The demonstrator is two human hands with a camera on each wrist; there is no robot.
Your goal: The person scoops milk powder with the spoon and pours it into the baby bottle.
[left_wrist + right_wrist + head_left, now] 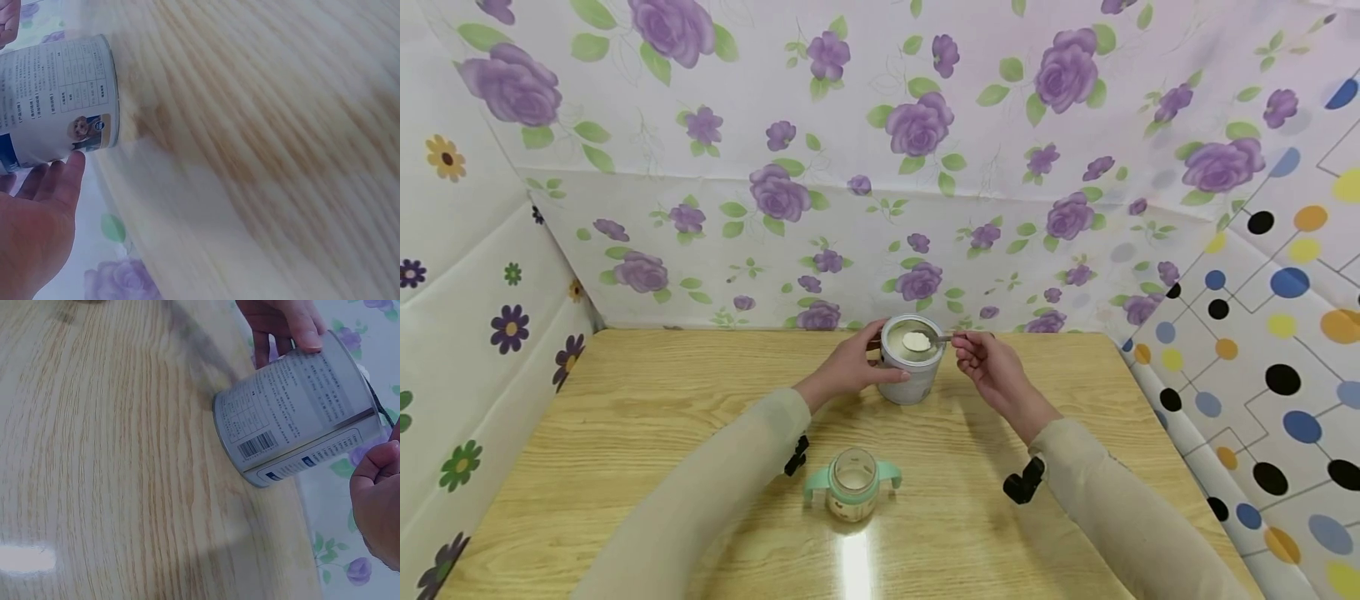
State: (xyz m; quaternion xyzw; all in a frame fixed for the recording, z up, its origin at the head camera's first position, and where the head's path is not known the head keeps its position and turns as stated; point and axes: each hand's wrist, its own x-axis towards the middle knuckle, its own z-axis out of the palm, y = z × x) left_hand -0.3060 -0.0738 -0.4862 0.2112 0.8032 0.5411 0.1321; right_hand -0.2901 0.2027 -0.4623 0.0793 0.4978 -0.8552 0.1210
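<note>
An open tin can (910, 385) of pale powder stands upright near the back of the table. My left hand (850, 364) grips its left side, the thumb across the front. In my right hand (992, 373), thumb and fingers pinch the handle of a metal spoon (942, 338). The spoon's bowl lies over the can's mouth and carries a heap of white powder (916, 341). Printed text and a small dog picture show on the can's label (56, 94) in the left wrist view. In the right wrist view, a barcode (257, 445) is visible low on the can.
A lidless clear bottle (853, 495) with mint-green side handles stands nearer me, between the forearms. Under everything is a wood-grain table (700, 392). Flowered cloth (820, 242) hangs behind its back edge, and a dotted cloth (1262, 358) lines the right side.
</note>
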